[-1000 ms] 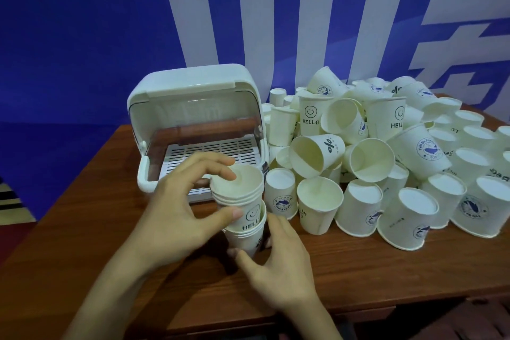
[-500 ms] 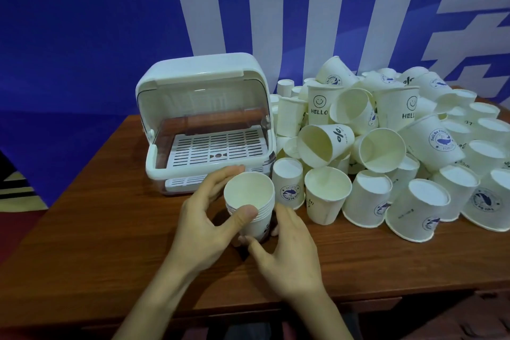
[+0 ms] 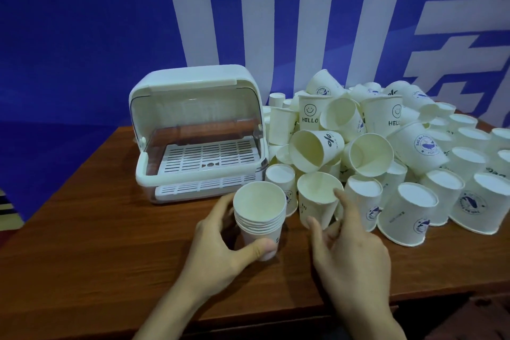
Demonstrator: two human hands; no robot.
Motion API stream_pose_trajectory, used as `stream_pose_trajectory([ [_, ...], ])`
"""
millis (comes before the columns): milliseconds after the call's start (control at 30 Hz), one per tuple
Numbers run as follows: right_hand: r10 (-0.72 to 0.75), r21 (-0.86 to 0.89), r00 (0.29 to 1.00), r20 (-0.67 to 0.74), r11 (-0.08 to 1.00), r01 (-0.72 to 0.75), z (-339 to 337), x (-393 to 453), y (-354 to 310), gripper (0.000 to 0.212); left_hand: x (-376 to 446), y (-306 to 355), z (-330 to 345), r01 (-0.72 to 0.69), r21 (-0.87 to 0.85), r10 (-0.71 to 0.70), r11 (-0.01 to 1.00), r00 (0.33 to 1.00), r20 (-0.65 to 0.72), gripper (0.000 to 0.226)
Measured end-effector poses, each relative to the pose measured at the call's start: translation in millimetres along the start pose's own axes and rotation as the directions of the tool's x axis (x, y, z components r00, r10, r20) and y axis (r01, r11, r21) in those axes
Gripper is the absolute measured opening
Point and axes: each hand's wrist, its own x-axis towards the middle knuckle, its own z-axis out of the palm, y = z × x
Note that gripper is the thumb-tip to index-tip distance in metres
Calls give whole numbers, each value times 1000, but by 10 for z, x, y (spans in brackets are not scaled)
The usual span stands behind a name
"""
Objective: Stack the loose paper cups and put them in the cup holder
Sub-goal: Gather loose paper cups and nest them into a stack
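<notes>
My left hand (image 3: 220, 243) grips stack (image 3: 259, 218); right hand (image 3: 345, 240), fingers spread, at upright cup (image 3: 317, 201) just right of stack, mouth up.

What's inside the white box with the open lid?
Inside the cup holder only its white slotted tray shows, with no cups on it. A second slotted tray sits lower down. The far back corners behind the raised lid are too hazy to see.

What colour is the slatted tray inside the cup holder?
White, like the cup holder shell; the slatted tray shows clearly in the head view.
</notes>
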Motion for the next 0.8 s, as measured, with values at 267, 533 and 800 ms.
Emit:
stream_pose_trajectory([
  [267,-204,162,933,-298,952,260,-100,-44,94,9,-52,-75,-12,-34,6,34,999,999,27,79],
  [533,-337,517,922,-188,764,385,-473,207,-227,10,-35,-82,12,-41,9,41,999,998,37,73],
  [800,-532,519,845,-45,711,475,-330,459,-526,7,-40,-153,8,5,-53,-2,999,998,56,74],
])
